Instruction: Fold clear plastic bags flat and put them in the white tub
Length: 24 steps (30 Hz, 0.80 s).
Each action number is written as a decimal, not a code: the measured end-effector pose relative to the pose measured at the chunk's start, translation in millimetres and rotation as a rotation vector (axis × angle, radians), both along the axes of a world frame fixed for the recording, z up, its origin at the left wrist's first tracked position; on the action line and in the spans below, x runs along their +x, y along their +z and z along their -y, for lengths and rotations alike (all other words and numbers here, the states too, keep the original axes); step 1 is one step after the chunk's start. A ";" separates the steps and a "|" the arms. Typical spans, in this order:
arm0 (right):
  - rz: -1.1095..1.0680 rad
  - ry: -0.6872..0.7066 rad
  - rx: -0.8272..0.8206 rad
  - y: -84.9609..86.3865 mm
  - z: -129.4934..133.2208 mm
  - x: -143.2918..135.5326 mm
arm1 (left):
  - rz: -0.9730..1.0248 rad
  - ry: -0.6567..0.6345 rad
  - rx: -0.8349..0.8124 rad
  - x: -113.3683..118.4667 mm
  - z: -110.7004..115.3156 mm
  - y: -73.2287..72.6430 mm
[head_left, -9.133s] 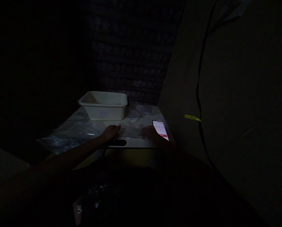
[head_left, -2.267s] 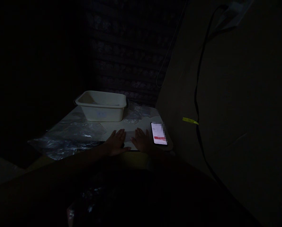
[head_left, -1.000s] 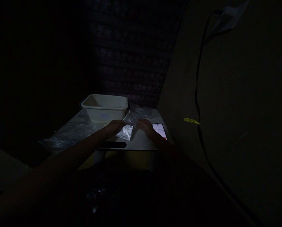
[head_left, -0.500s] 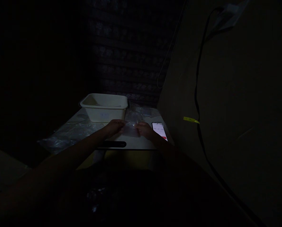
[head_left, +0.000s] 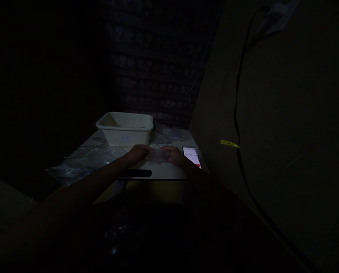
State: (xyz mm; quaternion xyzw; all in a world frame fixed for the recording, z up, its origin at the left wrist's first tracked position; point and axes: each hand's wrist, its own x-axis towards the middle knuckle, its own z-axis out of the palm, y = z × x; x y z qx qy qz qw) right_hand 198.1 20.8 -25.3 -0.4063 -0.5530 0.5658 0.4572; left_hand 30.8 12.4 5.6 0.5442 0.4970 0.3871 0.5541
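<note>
Between my two hands, just above the white table [head_left: 169, 172], is a clear plastic bag [head_left: 158, 155], folded small and hard to see in the dim light. My left hand [head_left: 141, 153] is closed on its left side. On the right side, my right hand [head_left: 173, 154] grips it with the fingers bent inward. A cream plastic tub [head_left: 126, 137] stands just behind my left hand. To the right of my right hand lies a lit phone [head_left: 191, 156] showing a running timer.
More clear plastic [head_left: 86, 161] is spread over the table's left side, and another piece [head_left: 169, 132] lies behind my hands. A dark slot [head_left: 137, 173] sits by the front edge. Along the right wall hangs a black cable [head_left: 236, 113] with a yellow tag [head_left: 229, 143].
The plastic bag stood up taller behind my hands before; now it is folded down into a smaller shape between them. My right hand has shifted slightly, its fingers reaching further over the plastic.
</note>
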 end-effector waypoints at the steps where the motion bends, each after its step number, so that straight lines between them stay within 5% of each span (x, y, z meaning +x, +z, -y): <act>1: 0.026 -0.016 0.000 -1.5 -0.6 1.2 | -0.042 -0.001 0.020 -1.2 -1.4 -2.2; 4: 0.210 -0.115 0.021 -4.0 -0.9 5.4 | -0.269 -0.027 0.123 -7.1 -6.2 -10.1; 8: 0.751 -0.277 0.296 -2.5 5.2 5.3 | -0.724 -0.177 0.424 -12.4 -2.5 -15.5; 13: 1.200 -0.062 0.716 -3.3 24.5 -11.0 | -1.171 -0.461 0.676 -0.3 22.6 -17.3; 17: 1.357 0.015 0.772 -9.5 37.2 -21.1 | -1.312 -0.540 0.724 11.5 35.4 -23.2; 24: 1.391 0.044 0.731 -17.5 43.7 -19.4 | -1.363 -0.481 0.791 13.2 37.1 -40.1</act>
